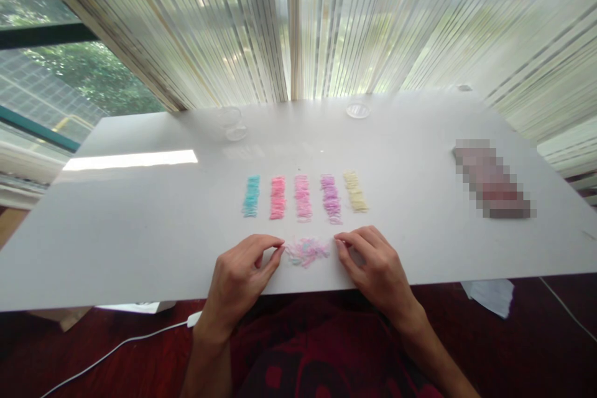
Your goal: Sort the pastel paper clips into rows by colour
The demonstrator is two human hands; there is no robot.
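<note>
A loose pile of small thin pieces, like tiny bands (308, 252), in pink, lilac and pale blue lies near the table's front edge. At its left edge is my left hand (240, 267), thumb and forefinger pinched together. My right hand (373, 261) is pinched too, just to the right of the pile. Whatever either pinch holds is too small to make out. Beyond the pile, similar pieces lie stacked in upright columns: blue (251, 196), coral pink (278, 198), light pink (303, 198), purple (331, 199) and yellow (356, 191).
The white table (140, 224) reaches back to a striped curtain (224, 25). Near its far edge lie a clear round lid (358, 111) and clear round containers (236, 131). A pixelated reddish object (494, 180) rests at the right. A white cable (125, 343) runs across the floor.
</note>
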